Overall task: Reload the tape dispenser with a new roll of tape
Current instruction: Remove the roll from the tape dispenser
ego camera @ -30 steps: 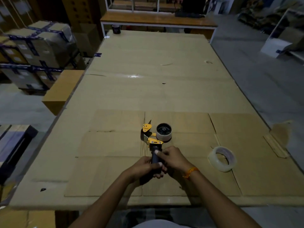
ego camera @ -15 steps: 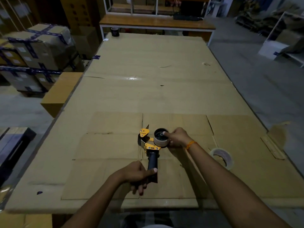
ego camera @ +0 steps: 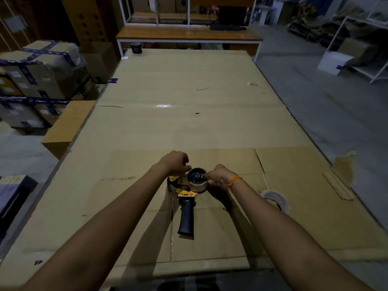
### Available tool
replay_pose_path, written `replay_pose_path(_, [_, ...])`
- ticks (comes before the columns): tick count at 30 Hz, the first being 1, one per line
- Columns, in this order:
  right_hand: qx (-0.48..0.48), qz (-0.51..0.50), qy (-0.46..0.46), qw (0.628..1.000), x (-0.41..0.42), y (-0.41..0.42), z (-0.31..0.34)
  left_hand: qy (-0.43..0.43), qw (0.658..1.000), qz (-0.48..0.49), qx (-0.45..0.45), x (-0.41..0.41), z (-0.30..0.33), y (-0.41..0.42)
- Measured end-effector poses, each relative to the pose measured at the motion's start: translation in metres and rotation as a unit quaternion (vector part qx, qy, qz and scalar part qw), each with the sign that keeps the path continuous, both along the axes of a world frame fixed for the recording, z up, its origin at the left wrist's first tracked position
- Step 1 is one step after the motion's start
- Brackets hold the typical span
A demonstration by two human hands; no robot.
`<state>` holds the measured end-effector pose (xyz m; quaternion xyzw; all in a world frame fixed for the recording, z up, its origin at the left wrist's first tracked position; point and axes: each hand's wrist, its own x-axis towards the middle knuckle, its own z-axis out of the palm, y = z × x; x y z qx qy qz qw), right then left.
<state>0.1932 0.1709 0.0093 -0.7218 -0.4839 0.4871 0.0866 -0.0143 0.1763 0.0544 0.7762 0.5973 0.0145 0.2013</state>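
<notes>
A yellow and black tape dispenser (ego camera: 185, 208) lies flat on the cardboard-covered table (ego camera: 189, 127), black handle toward me. A nearly used-up roll core (ego camera: 197, 181) sits on its black hub. My left hand (ego camera: 175, 163) rests closed on the yellow front end of the dispenser, to the left of the hub. My right hand (ego camera: 218, 177) pinches the rim of the old core from the right. A new roll of clear tape (ego camera: 276, 199) lies on the table to the right, partly hidden behind my right forearm.
Flattened cardboard sheets (ego camera: 304, 206) cover the near half of the table. A dark cup (ego camera: 136, 47) stands at the far left corner. Taped boxes (ego camera: 39, 80) are stacked on the left, and a wooden bench (ego camera: 189, 35) stands beyond the table.
My left hand let go of the handle and moved forward onto the dispenser's front end. My right hand stayed at the hub and now grips the old core's rim.
</notes>
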Motion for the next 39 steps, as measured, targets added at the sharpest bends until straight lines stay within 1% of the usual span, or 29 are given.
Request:
replay_pose_path(2, [0.008,0.015,-0.003,1.0,-0.001,0.002,0.001,0.058,0.998,-0.023,-0.033,0.008,-0.011,0.011])
replay_pose_path(4, [0.015,0.027,-0.002,1.0,-0.002,0.002,0.001,0.097,0.993,-0.033,-0.061,0.015,-0.019,0.016])
replay_pose_path(9, [0.031,0.028,0.001,0.999,-0.004,0.005,0.002,0.145,0.983,-0.044,-0.108,0.021,-0.031,0.021])
replay_pose_path(15, [0.04,-0.009,0.02,0.999,-0.008,0.008,-0.007,0.155,0.98,-0.039,-0.121,0.017,-0.037,0.034])
replay_pose_path(18, [0.039,-0.009,0.015,0.999,-0.009,0.011,-0.009,0.155,0.978,-0.036,-0.133,0.016,-0.039,0.037])
replay_pose_path(22, [0.039,0.008,-0.005,0.999,-0.007,0.016,-0.009,0.151,0.972,-0.033,-0.178,0.016,-0.034,0.041])
replay_pose_path(25, [0.042,0.04,-0.02,0.998,-0.006,0.019,-0.009,0.131,0.966,-0.036,-0.219,0.014,-0.03,0.047])
replay_pose_path(28, [0.05,0.076,-0.033,0.995,-0.002,0.019,-0.012,0.118,0.964,-0.029,-0.238,0.01,-0.03,0.05])
replay_pose_path(33, [0.061,0.097,-0.041,0.993,0.0,0.018,-0.013,0.098,0.963,-0.034,-0.248,0.01,-0.032,0.053])
replay_pose_path(36, [0.059,0.084,-0.03,0.994,-0.003,0.016,-0.012,0.109,0.967,-0.036,-0.227,0.011,-0.031,0.052])
replay_pose_path(39, [0.065,0.056,0.007,0.996,-0.006,0.008,-0.01,0.121,0.972,-0.046,-0.195,0.011,-0.032,0.05])
